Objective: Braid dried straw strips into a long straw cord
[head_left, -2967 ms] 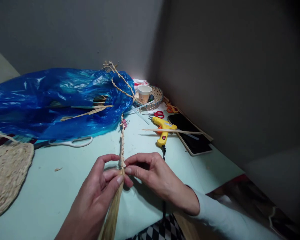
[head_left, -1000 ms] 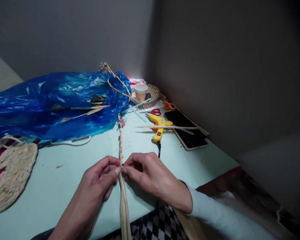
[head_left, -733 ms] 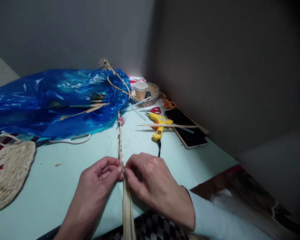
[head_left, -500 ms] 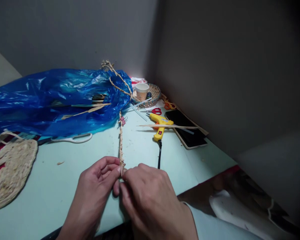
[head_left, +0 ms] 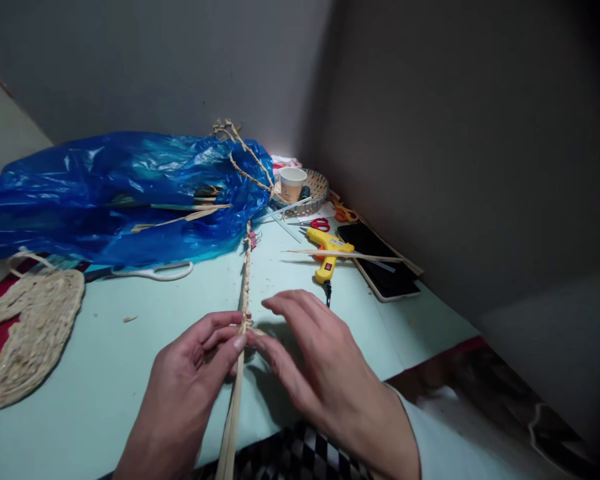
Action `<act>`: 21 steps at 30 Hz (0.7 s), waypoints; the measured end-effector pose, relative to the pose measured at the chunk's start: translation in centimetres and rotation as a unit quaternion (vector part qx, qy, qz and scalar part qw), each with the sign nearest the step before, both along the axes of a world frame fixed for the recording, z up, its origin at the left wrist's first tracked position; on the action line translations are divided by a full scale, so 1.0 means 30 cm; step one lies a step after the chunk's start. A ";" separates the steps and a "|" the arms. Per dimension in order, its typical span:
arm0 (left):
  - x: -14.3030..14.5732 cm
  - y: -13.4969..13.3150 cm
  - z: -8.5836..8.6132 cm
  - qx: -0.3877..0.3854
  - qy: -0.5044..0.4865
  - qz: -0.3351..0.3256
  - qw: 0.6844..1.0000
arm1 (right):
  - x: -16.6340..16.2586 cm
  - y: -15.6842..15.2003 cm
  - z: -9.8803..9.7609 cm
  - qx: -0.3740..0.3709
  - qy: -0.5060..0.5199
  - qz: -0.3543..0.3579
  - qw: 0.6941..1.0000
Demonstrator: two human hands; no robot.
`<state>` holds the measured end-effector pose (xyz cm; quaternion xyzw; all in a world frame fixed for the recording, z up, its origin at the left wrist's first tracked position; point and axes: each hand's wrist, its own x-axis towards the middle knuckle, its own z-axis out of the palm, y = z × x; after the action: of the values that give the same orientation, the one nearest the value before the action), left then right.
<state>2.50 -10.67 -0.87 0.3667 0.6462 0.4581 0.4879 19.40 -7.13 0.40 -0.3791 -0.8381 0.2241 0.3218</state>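
A thin braid of straw-coloured fibre runs down the table toward me, its far end by a pink binder clip. My left hand pinches the near end of the braid between thumb and fingers. Below that pinch, loose flat strands hang toward the table's front edge. My right hand is just to the right, thumb near the pinch point and fingers lifted and spread apart. Whether its thumb touches a strand I cannot tell.
A blue plastic bag fills the back left, with white-handled scissors before it. At left lies a coiled woven piece. To the right are a yellow glue gun, red scissors, a dark tablet and a basket holding a cup.
My right hand has opened and moved right, away from the braid, its fingers lifting. The loose strands below my left hand now show. My left hand keeps its pinch.
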 end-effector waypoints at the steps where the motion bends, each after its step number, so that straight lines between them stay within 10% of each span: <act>1: 0.000 0.001 -0.001 -0.001 0.005 -0.001 1.000 | 0.001 0.026 0.010 -0.068 0.011 0.033 0.997; 6: 0.012 -0.003 0.001 0.000 0.017 0.002 1.000 | -0.019 0.118 0.020 -0.276 0.017 0.154 0.949; 21: 0.022 -0.032 -0.005 0.057 0.257 0.014 0.965 | -0.024 0.109 -0.029 -0.240 0.088 0.107 0.961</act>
<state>3.15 -11.65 -1.01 0.4897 0.7278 0.3917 0.2775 18.69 -3.85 -0.47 -0.3320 -0.7639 0.4844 0.2677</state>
